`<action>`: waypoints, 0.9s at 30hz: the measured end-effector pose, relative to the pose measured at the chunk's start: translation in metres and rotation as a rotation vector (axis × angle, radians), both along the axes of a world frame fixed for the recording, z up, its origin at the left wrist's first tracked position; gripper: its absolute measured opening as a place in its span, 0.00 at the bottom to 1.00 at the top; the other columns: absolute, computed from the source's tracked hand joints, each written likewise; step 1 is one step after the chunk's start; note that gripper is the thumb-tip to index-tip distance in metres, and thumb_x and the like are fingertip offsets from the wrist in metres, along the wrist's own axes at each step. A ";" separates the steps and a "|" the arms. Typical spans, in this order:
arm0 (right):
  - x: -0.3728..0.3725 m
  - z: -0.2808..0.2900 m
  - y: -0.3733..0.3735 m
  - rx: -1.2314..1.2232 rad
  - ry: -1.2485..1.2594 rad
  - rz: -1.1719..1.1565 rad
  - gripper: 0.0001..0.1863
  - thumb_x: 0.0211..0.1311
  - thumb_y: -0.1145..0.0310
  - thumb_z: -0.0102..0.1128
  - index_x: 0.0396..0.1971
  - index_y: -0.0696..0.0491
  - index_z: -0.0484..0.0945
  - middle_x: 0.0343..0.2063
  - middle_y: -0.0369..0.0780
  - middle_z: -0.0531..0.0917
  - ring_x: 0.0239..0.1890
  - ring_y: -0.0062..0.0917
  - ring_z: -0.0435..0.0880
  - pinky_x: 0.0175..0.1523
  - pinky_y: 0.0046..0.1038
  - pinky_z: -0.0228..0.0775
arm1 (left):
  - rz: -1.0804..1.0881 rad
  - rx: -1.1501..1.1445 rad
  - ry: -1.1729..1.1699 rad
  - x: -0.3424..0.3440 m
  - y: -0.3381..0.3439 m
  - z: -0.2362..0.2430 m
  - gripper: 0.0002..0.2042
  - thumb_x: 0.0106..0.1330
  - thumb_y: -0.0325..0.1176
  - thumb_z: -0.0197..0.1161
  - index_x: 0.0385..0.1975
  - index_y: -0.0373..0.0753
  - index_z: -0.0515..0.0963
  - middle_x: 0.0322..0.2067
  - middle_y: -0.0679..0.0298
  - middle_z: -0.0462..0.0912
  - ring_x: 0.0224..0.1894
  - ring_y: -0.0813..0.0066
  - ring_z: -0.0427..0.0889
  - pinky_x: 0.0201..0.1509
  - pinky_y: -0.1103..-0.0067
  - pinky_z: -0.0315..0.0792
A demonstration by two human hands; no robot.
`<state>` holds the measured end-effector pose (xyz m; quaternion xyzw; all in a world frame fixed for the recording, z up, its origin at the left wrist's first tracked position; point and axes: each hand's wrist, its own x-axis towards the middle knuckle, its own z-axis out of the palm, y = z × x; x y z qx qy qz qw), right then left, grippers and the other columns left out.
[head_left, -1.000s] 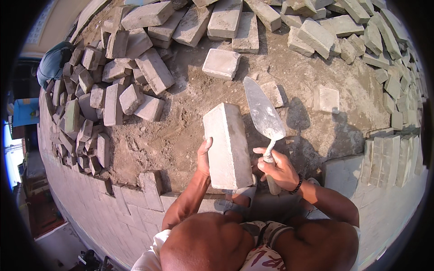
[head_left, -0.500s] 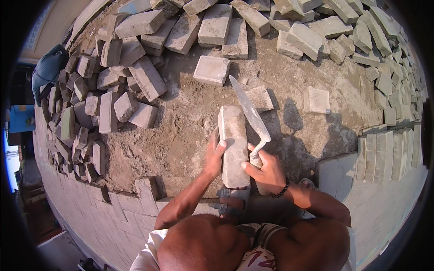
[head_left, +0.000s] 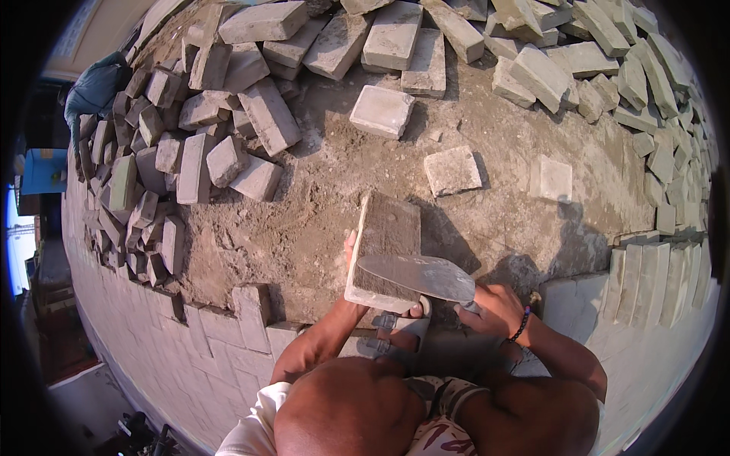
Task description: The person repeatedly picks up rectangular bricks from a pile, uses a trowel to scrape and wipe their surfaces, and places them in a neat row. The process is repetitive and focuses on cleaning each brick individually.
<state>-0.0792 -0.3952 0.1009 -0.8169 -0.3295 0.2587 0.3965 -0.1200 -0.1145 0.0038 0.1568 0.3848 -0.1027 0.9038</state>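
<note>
A grey paving block [head_left: 395,228] is held tilted in front of me, its broad, soil-darkened face turned up. My left hand [head_left: 350,247] grips the block from its left edge and underside; most of the fingers are hidden behind it. In my right hand [head_left: 493,310], closed around the handle, is a trowel [head_left: 426,275]. The trowel's flat metal blade points left and lies across the lower part of the block's face; whether it presses on it I cannot tell. A sandalled foot [head_left: 411,328] shows just below the block.
Loose paving blocks lie heaped on the left [head_left: 194,171] and along the far side [head_left: 391,34]. Single pieces [head_left: 454,171] rest on bare soil [head_left: 312,213]. A row of upright blocks [head_left: 650,277] stands at right. Laid paving [head_left: 220,334] borders the soil nearest me.
The block has been turned so its broad face shows. The trowel has swung from pointing away from me to lying leftward across the block, and my right hand has shifted right.
</note>
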 end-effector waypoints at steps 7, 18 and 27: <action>0.016 -0.055 0.022 -0.307 0.044 0.054 0.15 0.56 0.61 0.57 0.32 0.61 0.77 0.28 0.53 0.83 0.31 0.50 0.83 0.38 0.46 0.76 | -0.086 0.162 -0.022 0.000 0.003 0.011 0.40 0.60 0.68 0.51 0.63 0.41 0.67 0.54 0.52 0.75 0.52 0.52 0.75 0.56 0.57 0.71; -0.011 -0.035 0.028 -0.247 -0.159 0.082 0.18 0.59 0.60 0.56 0.41 0.59 0.77 0.26 0.53 0.83 0.32 0.50 0.83 0.42 0.47 0.74 | -0.168 -0.099 -0.083 -0.019 0.011 0.009 0.44 0.56 0.68 0.56 0.66 0.42 0.64 0.58 0.50 0.72 0.55 0.49 0.73 0.60 0.55 0.69; 0.033 -0.041 -0.033 -0.278 0.131 -0.407 0.17 0.56 0.61 0.59 0.33 0.62 0.76 0.23 0.57 0.81 0.30 0.52 0.82 0.38 0.47 0.73 | -0.272 0.101 -0.210 -0.022 -0.014 0.013 0.43 0.54 0.65 0.61 0.65 0.41 0.64 0.56 0.51 0.72 0.54 0.51 0.75 0.55 0.55 0.72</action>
